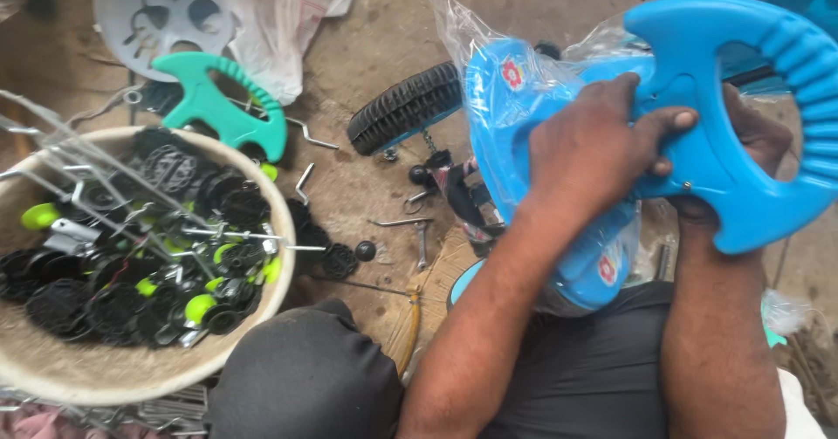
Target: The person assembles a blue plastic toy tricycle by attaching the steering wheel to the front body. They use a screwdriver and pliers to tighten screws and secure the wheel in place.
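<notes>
Passing the basin [262, 312] of black wheels and rods, my left hand [594, 147] presses half-curled onto the bagged blue seat [515, 133] over my lap, while my right hand [755, 142] clamps the blue handle [742, 116], which could slip on the plastic wrap.

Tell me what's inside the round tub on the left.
The tub holds black plastic wheels, lime-green caps and thin metal rods. Whatever lies beneath the pile is covered.

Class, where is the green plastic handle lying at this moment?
In the head view, upper left: the green plastic handle lies on the floor just beyond the round basket of black wheels.
</notes>
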